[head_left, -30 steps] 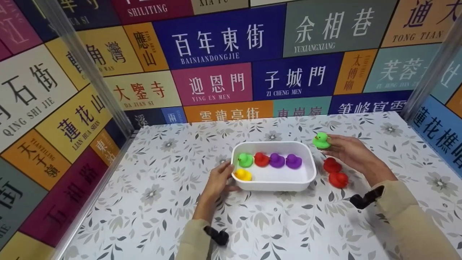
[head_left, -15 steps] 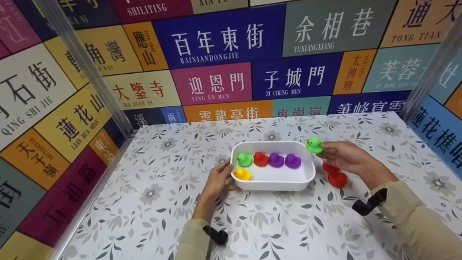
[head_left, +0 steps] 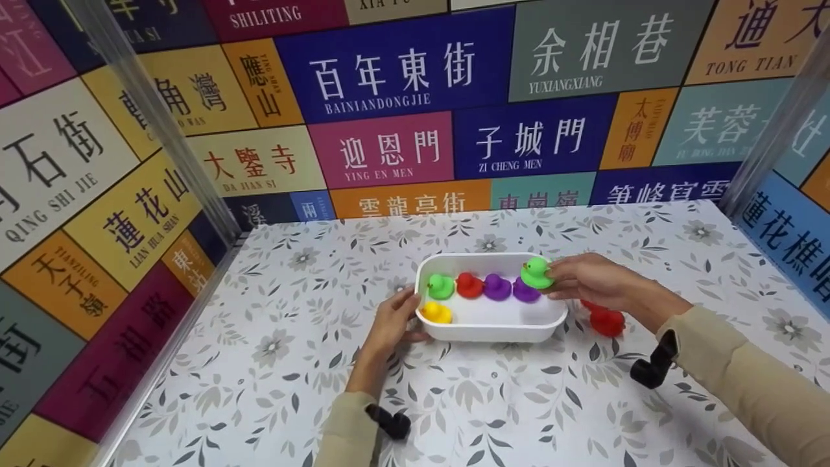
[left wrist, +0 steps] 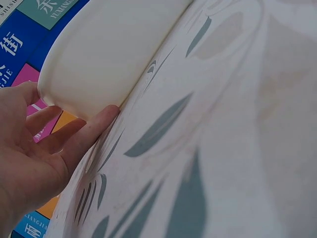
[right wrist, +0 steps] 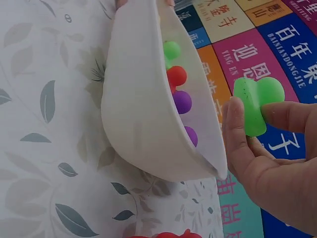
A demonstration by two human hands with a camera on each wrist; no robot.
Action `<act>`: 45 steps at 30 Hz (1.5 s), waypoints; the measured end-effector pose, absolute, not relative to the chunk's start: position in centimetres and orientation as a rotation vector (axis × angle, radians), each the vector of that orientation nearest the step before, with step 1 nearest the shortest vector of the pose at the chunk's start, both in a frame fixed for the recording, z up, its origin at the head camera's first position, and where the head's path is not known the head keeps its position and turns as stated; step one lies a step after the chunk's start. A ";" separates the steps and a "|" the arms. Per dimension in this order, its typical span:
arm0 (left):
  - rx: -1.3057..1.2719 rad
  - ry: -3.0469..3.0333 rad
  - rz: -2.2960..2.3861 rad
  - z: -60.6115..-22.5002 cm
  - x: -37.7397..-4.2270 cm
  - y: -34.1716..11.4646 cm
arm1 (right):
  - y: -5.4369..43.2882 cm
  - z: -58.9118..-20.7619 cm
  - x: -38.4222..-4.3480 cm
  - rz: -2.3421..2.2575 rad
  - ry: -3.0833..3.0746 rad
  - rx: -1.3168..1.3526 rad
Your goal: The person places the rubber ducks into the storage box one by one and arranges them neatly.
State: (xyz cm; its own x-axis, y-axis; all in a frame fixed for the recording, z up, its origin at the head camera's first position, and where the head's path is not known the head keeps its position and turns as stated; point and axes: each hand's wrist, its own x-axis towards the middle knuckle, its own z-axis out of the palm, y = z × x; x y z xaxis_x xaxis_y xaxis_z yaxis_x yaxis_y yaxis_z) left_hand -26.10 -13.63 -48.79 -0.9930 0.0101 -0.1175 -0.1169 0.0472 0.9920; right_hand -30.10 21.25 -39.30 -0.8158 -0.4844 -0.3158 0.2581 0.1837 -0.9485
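Note:
A white plastic tray (head_left: 493, 334) lies on the table. My left hand (head_left: 390, 321) holds its left end, thumb at the rim and fingers against the outer wall. Inside are a green rubber duck (head_left: 441, 287), a red one (head_left: 469, 285) and two purple ones (head_left: 497, 287) in a row, with a yellow duck (head_left: 437, 314) in front at the left. Above the tray's right end, my right hand (head_left: 593, 282) pinches another green rubber duck (head_left: 537, 273) between thumb and fingers. It partly hides the rightmost purple duck (head_left: 524, 291).
Right of the tray, red rubber ducks (head_left: 607, 322) sit on the table, partly covered by my right hand. A floral cloth (head_left: 272, 383) covers the table. Walls of coloured name panels (head_left: 389, 71) stand behind and at the sides.
My right hand has carried the green rubber duck leftward, from beyond the tray's right end to over its inside. The left hand and the tray have stayed put.

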 end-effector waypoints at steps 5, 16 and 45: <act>-0.129 2.194 2.106 -49.0 -26.1 -13.5 | 19.6 -39.2 -29.9 -1.580 1.955 -0.202; -0.138 2.192 2.102 -48.7 -26.1 -13.7 | 15.7 -39.3 -30.0 -1.389 2.014 -0.167; -0.101 2.187 2.110 -48.9 -26.2 -13.8 | 9.4 -42.0 -30.7 -1.528 1.958 -0.042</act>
State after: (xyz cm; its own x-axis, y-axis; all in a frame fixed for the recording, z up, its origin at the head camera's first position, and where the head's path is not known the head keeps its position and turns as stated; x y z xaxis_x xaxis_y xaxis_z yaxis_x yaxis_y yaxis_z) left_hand -26.24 -13.80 -48.86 -0.9927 0.0221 -0.1187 -0.1178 0.0373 0.9923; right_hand -30.72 9.40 -42.02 -0.7906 -0.4003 -0.4633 0.3521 0.3217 -0.8789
